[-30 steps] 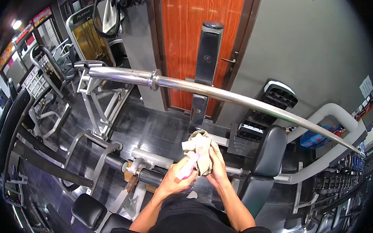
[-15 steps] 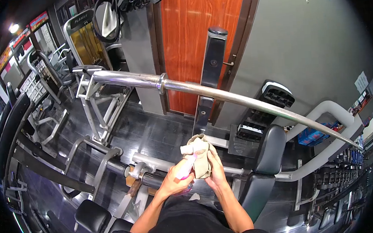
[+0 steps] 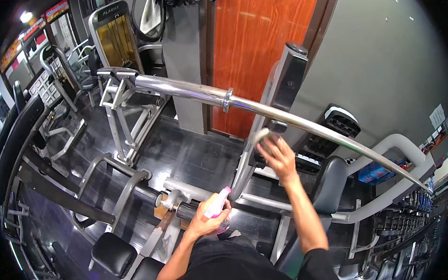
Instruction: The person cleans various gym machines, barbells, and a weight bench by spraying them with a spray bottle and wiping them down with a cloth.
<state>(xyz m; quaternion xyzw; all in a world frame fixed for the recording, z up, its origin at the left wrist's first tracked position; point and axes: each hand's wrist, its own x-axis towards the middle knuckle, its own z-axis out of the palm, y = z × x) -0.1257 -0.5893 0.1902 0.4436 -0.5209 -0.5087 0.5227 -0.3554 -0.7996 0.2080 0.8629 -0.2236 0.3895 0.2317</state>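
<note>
My left hand (image 3: 204, 221) is wrapped round a spray bottle with a pink and white head (image 3: 219, 203), held low in front of my body. Reaching forward, my right hand (image 3: 283, 163) has a beige cloth (image 3: 261, 135) in it, mostly hidden behind the fingers and smeared by motion. The cloth is against or just in front of the black and silver upright post (image 3: 291, 80) of the bench rack; contact is hard to tell. A bare steel barbell (image 3: 304, 121) crosses just above that hand.
A black padded bench (image 3: 332, 182) stands right of my right arm, with a dumbbell rack (image 3: 403, 227) farther right. Weight machines (image 3: 114, 36) fill the left side. A wooden door (image 3: 259, 31) is behind the barbell. A black seat pad (image 3: 113, 253) is at lower left.
My right hand has moved up and forward with the cloth, away from the spray bottle, to the upright post. My left hand stays low with the bottle. The view has shifted slightly.
</note>
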